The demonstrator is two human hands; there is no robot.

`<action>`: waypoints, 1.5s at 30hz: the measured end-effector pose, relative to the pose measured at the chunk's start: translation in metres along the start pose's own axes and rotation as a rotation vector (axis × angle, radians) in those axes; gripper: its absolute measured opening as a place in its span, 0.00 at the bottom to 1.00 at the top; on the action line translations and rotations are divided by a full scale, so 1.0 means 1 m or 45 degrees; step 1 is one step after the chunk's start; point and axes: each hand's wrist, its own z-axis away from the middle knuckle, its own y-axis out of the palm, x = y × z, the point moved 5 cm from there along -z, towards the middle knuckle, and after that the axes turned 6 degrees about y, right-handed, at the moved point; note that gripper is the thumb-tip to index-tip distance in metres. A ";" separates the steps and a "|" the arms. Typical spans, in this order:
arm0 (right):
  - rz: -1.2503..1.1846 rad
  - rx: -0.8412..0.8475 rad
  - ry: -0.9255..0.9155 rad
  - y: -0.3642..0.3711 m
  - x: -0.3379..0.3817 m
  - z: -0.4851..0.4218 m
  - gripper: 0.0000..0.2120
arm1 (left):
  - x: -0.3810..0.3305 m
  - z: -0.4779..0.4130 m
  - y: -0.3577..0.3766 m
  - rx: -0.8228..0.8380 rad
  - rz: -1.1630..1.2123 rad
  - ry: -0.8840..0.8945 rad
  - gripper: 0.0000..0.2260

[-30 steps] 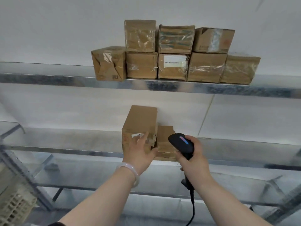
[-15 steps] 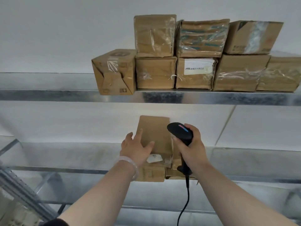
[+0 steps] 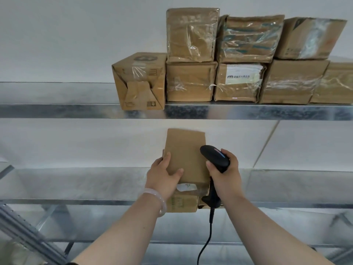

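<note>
A brown cardboard box (image 3: 186,148) stands at the front edge of the middle metal shelf (image 3: 76,201). My left hand (image 3: 162,175) grips its left side, thumb across the top face, fingers round the left edge. A white label (image 3: 186,187) shows on its front. My right hand (image 3: 226,176) holds a black corded barcode scanner (image 3: 214,157) just right of the box, its head over the box's top right part. A second smaller box sits behind the scanner, mostly hidden.
The upper shelf (image 3: 57,110) carries several taped cardboard boxes (image 3: 191,81) stacked two high from the centre to the right edge. A white wall lies behind. Slanted metal braces (image 3: 28,236) run at lower left. The scanner cable (image 3: 206,238) hangs down between my arms.
The view has moved closer to the shelves. My left hand has slid onto the box's left side and taken hold of it. The scanner has stayed beside the box.
</note>
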 end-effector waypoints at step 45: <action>-0.169 0.307 -0.170 -0.128 -0.010 0.128 0.24 | -0.030 0.188 0.077 0.226 0.614 -0.141 0.39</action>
